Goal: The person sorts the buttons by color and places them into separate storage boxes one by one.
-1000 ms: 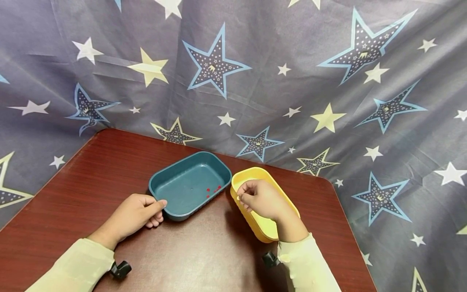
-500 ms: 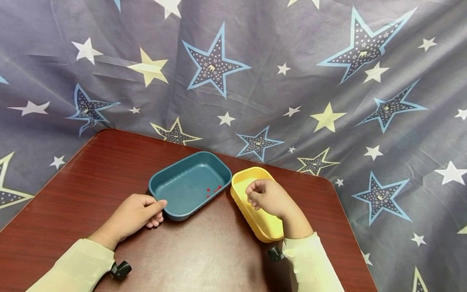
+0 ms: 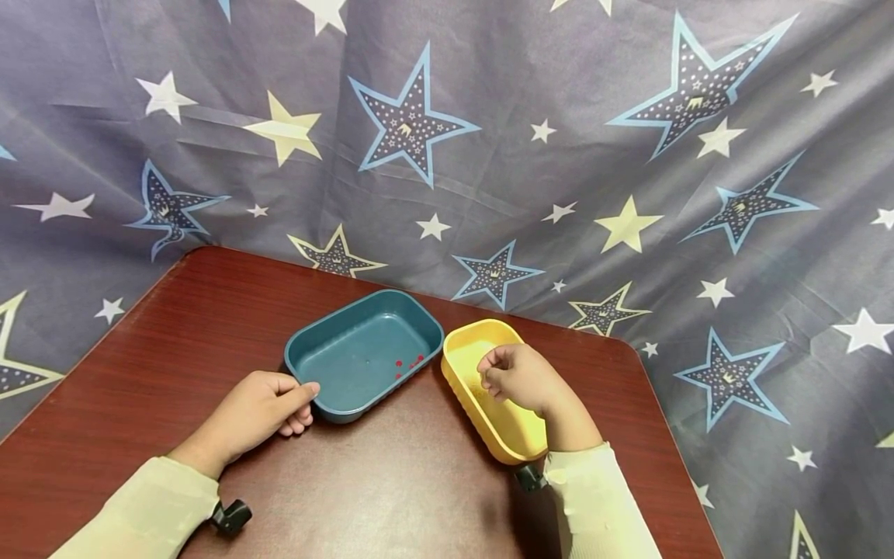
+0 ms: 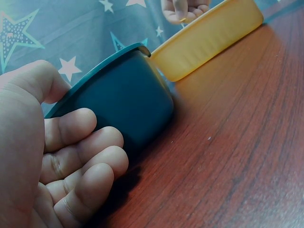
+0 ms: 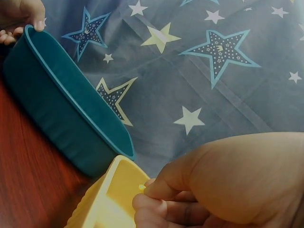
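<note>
My left hand (image 3: 261, 404) pinches the near left rim of a teal plastic tub (image 3: 349, 361), thumb over the edge and the other fingers loosely curled outside. Several small red pieces (image 3: 399, 363) lie at the right end of the tub's floor. Over a yellow plastic tub (image 3: 513, 435) my right hand (image 3: 520, 378) hovers with thumb and index finger together. A tiny yellow piece (image 5: 142, 187) shows between those fingertips in the right wrist view; its kind is too small to make out. Part of the yellow tub's inside is hidden behind this hand.
Both tubs stand on a reddish-brown wooden table (image 3: 349, 497), their near corners almost meeting. A grey curtain with stars (image 3: 489, 194) hangs right behind the table's back edge. Each wrist carries a small black camera mount (image 3: 232, 516).
My right hand has shifted a little to the right, from the yellow tub's left rim to over its middle. The left hand and both tubs have stayed in place.
</note>
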The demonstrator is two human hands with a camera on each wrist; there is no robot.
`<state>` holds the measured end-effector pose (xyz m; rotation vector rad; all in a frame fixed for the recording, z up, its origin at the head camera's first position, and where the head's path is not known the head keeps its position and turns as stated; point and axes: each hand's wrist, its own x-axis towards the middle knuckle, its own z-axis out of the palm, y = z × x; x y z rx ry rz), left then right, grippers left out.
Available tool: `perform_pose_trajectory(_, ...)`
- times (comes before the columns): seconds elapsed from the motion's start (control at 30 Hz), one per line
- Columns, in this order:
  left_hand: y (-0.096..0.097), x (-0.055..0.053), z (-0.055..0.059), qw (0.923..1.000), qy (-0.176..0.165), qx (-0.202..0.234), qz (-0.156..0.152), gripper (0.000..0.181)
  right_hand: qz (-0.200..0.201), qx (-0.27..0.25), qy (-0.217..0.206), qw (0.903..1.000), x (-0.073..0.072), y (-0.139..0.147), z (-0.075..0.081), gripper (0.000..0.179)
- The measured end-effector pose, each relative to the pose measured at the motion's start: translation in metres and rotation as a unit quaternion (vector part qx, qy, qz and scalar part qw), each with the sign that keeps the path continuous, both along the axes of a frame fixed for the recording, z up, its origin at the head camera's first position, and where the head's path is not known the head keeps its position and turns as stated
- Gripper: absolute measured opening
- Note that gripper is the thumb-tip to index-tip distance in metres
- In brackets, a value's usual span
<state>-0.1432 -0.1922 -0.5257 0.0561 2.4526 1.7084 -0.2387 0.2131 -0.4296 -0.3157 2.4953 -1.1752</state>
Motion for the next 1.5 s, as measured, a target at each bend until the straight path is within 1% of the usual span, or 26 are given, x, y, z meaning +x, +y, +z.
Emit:
perform_pose_trajectory(0.2,0.0,0.0,0.001,1.0,0.001,-0.001,-0.001,0.047,-0.003,0.004,-0.011,0.9999,-0.002,0.002,-0.005,0.011)
perform_pose_trajectory(0.47,0.001,0.001,0.001,1.0,-0.003,-0.001,0.002,0.048,-0.009,-0.005,-0.032,0.9994,-0.004,0.004,-0.011,0.011)
perform_pose_trajectory(0.8,0.001,0.0,0.001,1.0,-0.001,-0.005,-0.001,0.049,-0.01,-0.003,-0.033,0.9994,-0.002,0.005,-0.013,0.011)
perform_pose_trajectory(1.1,0.0,0.001,0.002,1.0,-0.005,0.004,0.0,0.051,-0.008,-0.001,-0.025,0.9996,0.001,0.005,-0.012,0.012)
perform_pose_trajectory(1.23,-0.001,0.001,0.004,0.9997,-0.008,0.023,-0.007,0.055,-0.008,0.001,-0.015,0.9999,0.004,0.007,-0.01,0.014)
perform_pose_trajectory(1.3,-0.002,0.001,0.005,0.9996,-0.002,0.027,-0.01,0.057,-0.009,0.001,-0.004,0.9999,0.006,0.006,-0.007,0.015)
perform_pose_trajectory(1.4,-0.002,0.003,0.007,0.9998,0.01,0.016,-0.012,0.06,-0.01,-0.002,0.019,0.9998,0.011,0.004,-0.003,0.015)
perform_pose_trajectory(1.5,-0.003,0.005,0.01,0.9996,0.022,-0.009,-0.013,0.06,-0.009,0.003,0.043,0.999,0.018,0.0,0.0,0.014)
